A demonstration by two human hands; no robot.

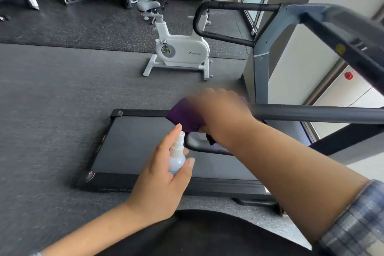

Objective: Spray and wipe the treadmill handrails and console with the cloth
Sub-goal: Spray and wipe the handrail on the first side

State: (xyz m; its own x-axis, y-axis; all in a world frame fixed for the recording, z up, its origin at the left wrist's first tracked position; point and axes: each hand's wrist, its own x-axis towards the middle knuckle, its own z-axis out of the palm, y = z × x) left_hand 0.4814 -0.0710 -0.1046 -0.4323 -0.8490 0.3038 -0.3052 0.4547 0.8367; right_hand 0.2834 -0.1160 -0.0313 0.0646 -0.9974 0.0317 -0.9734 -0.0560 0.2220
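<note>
While your right hand (pixel 220 110) is blurred, you can see that it is wrapped over the purple cloth (pixel 185 117) and grips it against the near handrail (pixel 311 113), at the place where the rail bends downward. The cloth sits between your palm and the rail, and a small part of it hangs out below your wrist. Your left hand (pixel 164 176) holds the small spray bottle (pixel 176 158) upright, with the fingers curled around its clear body and the thumb on the right side. The index finger is stretched up beside the white nozzle; I cannot tell if it presses on it. The bottle is just below the cloth and near it, not touching. Both your hands are close together, above the treadmill belt (pixel 135 143), which lies low on the gray floor (pixel 62 89). The far handrail (pixel 228 7) is a black loop at the top, well apart from your hands. It joins the gray upright (pixel 261 68) of the treadmill. Behind the treadmill stands a white exercise bike (pixel 180 52). On your right forearm the plaid sleeve (pixel 353 224) is pushed up.
</note>
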